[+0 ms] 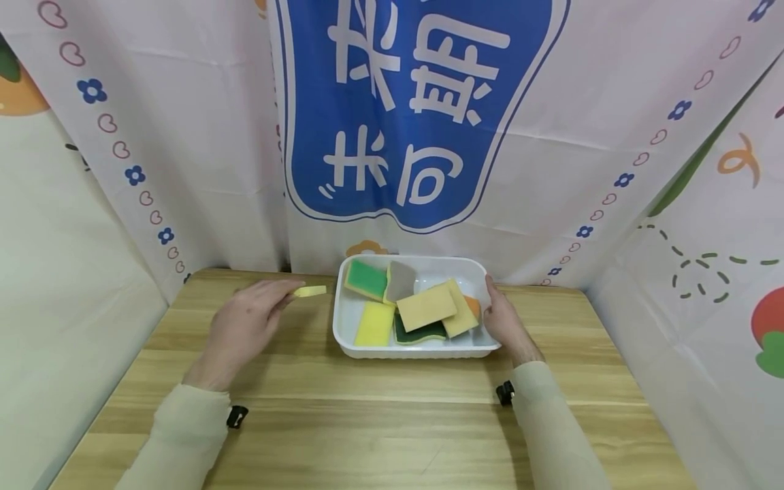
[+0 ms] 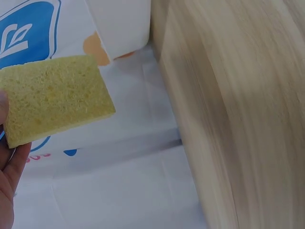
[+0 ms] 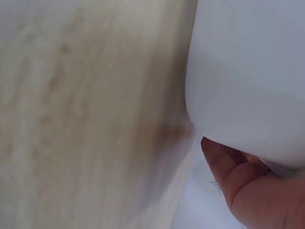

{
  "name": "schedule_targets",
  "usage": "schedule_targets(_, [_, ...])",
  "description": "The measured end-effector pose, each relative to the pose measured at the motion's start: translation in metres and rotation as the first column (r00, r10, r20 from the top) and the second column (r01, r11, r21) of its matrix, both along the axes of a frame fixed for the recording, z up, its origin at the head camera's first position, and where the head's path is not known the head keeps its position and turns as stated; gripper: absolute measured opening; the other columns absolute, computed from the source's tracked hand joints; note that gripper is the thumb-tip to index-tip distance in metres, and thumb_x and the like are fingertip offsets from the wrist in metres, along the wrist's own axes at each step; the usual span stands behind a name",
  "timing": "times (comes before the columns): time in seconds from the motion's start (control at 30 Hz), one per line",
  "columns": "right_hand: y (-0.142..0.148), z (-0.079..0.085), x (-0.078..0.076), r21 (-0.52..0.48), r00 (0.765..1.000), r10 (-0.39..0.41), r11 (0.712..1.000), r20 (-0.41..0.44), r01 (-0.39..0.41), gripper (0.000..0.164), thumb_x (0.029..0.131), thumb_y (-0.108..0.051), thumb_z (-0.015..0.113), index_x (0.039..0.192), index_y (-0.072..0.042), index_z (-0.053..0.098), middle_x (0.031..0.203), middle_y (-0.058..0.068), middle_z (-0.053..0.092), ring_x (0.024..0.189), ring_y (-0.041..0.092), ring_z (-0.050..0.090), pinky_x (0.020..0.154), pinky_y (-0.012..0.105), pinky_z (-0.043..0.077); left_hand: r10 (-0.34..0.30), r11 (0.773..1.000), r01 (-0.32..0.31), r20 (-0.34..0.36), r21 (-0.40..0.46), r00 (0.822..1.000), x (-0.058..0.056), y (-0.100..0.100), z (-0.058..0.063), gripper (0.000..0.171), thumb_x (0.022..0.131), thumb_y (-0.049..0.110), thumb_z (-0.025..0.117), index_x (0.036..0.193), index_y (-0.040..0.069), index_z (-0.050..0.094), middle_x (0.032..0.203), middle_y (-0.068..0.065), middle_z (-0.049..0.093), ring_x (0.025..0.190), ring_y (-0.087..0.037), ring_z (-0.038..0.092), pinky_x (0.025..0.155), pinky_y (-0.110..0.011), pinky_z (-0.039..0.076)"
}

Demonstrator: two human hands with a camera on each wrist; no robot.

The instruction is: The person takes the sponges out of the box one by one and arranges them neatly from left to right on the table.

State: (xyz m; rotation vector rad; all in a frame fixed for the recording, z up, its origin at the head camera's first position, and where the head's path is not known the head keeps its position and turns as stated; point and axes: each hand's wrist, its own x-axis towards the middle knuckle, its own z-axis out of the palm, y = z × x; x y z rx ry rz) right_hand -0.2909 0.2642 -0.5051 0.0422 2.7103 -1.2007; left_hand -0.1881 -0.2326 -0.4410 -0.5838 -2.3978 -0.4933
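Note:
My left hand [image 1: 245,327] pinches a yellow sponge [image 1: 311,291] by one end, held above the table left of a white plastic tray [image 1: 422,353]. In the left wrist view the flat, porous face of this sponge [image 2: 57,98] shows, with fingers at its near end. At the tray's right end, my right hand [image 1: 505,321] grips the rim; the right wrist view has its fingers bent against the outer wall. Inside the tray lie a green sponge [image 1: 367,280], a grey one [image 1: 401,282], a yellow one [image 1: 375,324], two overlapping tan ones [image 1: 427,307], a dark green one [image 1: 420,333] and an orange piece [image 1: 473,305], partly covered.
The wooden table [image 1: 367,429] extends in front of the tray and to both sides. Behind the tray hangs a white curtain with a blue printed sign [image 1: 392,184]. White printed cloth [image 1: 692,306] closes off the right, and pale cloth [image 1: 67,272] the left.

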Motion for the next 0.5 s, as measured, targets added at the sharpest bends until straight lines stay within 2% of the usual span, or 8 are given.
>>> schedule_targets(0.3, [0.008,0.003,0.000,-0.044,0.999,-0.018,0.999,0.026,0.019,0.093,0.112,0.013,0.038,0.188,-0.019,-0.005,0.198,0.017,0.004,0.184,0.049,0.011,0.148,0.068,0.016,-0.013,0.999,0.013,0.004,-0.052,1.000,0.007,-0.015,-0.004,0.033,0.103,-0.002,0.084,0.135,0.006,0.082,0.129,-0.018,0.088,0.114,-0.042,0.087,0.098,-0.062,0.071])
schedule_targets(0.5, [0.009,0.005,0.000,-0.017,1.000,-0.008,1.000,0.023,0.009,0.095,0.111,0.014,0.040,0.188,-0.018,-0.006,0.198,0.019,0.004,0.183,0.052,0.012,0.147,0.069,0.019,-0.010,0.996,0.012,0.020,-0.091,1.000,0.013,-0.029,-0.008,0.038,0.101,-0.003,0.085,0.137,0.006,0.080,0.128,-0.020,0.088,0.112,-0.044,0.087,0.097,-0.065,0.071])
